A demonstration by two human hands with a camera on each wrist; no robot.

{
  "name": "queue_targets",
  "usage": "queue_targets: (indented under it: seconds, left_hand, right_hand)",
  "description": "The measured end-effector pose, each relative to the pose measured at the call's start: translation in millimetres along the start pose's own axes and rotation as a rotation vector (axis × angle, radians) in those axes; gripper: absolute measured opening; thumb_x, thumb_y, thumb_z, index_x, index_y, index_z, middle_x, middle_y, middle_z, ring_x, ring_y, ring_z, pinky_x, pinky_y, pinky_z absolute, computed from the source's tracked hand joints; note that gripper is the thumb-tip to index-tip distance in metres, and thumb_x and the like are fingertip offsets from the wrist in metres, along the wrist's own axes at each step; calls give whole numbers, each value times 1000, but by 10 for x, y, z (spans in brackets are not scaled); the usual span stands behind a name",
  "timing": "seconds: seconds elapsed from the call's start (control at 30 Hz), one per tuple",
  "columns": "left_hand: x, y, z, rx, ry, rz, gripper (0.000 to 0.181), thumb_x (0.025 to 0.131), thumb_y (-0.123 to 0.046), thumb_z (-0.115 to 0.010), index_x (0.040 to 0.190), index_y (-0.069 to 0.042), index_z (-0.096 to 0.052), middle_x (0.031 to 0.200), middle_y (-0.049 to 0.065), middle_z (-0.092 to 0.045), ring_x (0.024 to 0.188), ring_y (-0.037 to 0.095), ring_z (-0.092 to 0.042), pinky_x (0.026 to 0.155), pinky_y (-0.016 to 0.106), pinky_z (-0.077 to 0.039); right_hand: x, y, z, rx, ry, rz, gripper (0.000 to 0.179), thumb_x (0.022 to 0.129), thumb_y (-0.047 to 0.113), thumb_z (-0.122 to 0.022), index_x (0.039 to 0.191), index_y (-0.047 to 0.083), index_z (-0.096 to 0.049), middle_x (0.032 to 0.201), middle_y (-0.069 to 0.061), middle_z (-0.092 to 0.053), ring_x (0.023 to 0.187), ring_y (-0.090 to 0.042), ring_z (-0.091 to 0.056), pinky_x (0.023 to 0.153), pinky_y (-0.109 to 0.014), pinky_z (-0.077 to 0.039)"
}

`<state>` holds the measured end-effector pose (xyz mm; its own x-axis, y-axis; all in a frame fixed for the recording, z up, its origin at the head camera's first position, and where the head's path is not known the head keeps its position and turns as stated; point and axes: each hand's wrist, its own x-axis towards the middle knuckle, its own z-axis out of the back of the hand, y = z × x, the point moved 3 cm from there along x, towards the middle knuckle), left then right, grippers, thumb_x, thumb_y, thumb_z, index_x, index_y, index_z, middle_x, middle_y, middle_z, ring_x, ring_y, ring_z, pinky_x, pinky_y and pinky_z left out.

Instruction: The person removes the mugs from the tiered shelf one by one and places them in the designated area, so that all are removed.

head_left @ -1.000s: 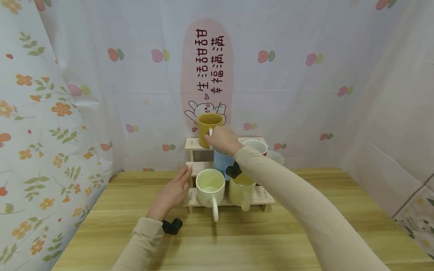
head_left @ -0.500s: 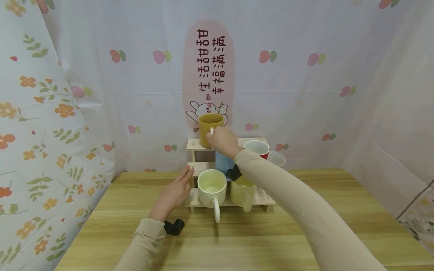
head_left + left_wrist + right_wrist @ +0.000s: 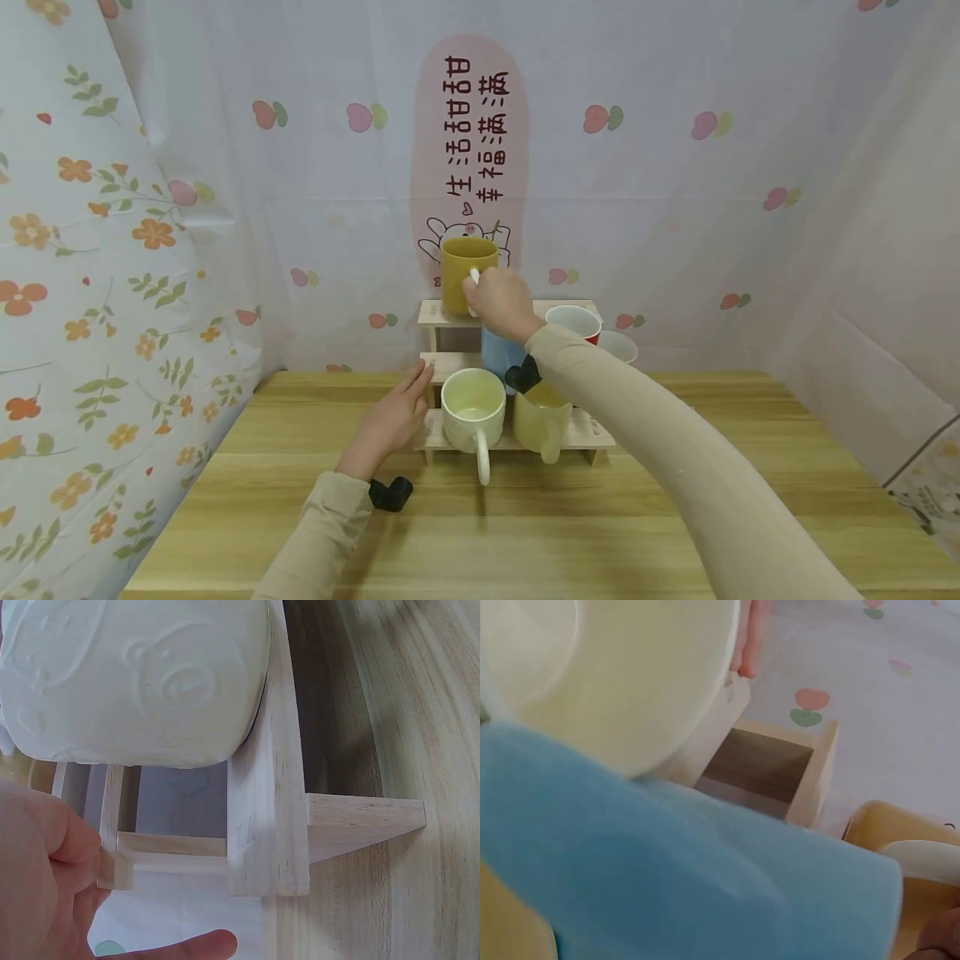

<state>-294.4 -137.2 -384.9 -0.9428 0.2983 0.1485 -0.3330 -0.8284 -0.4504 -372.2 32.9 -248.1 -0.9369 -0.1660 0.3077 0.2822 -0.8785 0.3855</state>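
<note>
At the top of a three-tier wooden rack [image 3: 442, 364], my right hand [image 3: 504, 302] grips the white handle of a mustard-yellow mug [image 3: 456, 279], which is upright. Its base overlaps the top tier in the head view. My left hand [image 3: 388, 423] rests its straight fingers at the left end of the middle tier, thumb pointing down beside it in the left wrist view. Close to that hand, on the bottom tier, stands a cream mug [image 3: 461, 425] with embossed animal faces. A light blue mug [image 3: 495, 354] stands on the middle tier, partly hidden by my right arm.
A pale yellow mug [image 3: 536, 425] shares the bottom tier with the cream one. Behind my right sleeve are a red mug with a white inside [image 3: 572, 318] and a whitish mug [image 3: 618, 346]. The rack stands on a wood-grain table [image 3: 525, 533] before a printed curtain [image 3: 645, 200].
My right hand has raised the mustard-yellow mug slightly relative to the top tier. My left hand stays at the rack's left end. The head view has shifted a little.
</note>
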Motion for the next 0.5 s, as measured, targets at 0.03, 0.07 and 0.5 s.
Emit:
queue_targets:
  seconds: [0.03, 0.07, 0.5]
  left_hand:
    - [4, 0, 4, 0, 0, 1, 51, 102, -21, -31, 152, -14, -27, 160, 6, -20, 137, 32, -37, 100, 50, -41]
    - [7, 0, 6, 1, 0, 1, 51, 102, -20, -31, 152, -13, -27, 160, 7, -20, 137, 32, -38, 99, 50, -42]
    - [5, -26, 28, 1, 8, 16, 51, 101, -20, -33, 152, -14, -28, 159, 6, -21, 136, 32, -39, 95, 49, -45]
  right_hand:
    - [3, 2, 18, -1, -6, -1, 49, 97, 32, -38, 56, 11, -51, 53, -1, -49, 48, -15, -46, 44, -25, -33]
    - [6, 4, 35, 0, -7, -6, 48, 97, 32, -38, 56, 10, -51, 54, -1, -49, 49, -15, -46, 44, -25, -33]
    - [-9, -39, 281, 18, -56, 13, 44, 94, 29, -43, 55, 11, -49, 54, -2, -49, 48, -16, -44, 43, -24, -30]
